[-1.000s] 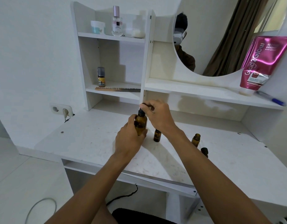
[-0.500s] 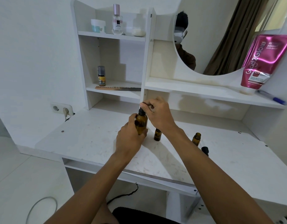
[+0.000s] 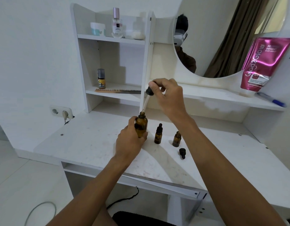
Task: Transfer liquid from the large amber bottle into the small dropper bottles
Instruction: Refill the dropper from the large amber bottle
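My left hand [image 3: 129, 144] was wrapped around the large amber bottle [image 3: 141, 126], which stood upright on the desk [image 3: 92, 141]. My right hand [image 3: 170, 98], at one o'clock above it, pinched the dropper [image 3: 148, 97] by its black bulb, with the glass tip slanted down at the bottle's open mouth. At three o'clock from the big bottle stood a capped small dropper bottle [image 3: 158, 136], then an uncapped small bottle [image 3: 177, 139]. A loose dropper cap [image 3: 182, 153] lay at five o'clock from that one.

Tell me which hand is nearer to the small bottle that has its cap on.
Left. The left hand grips the large amber bottle just beside the capped small bottle; the right hand holds the dropper high above it.
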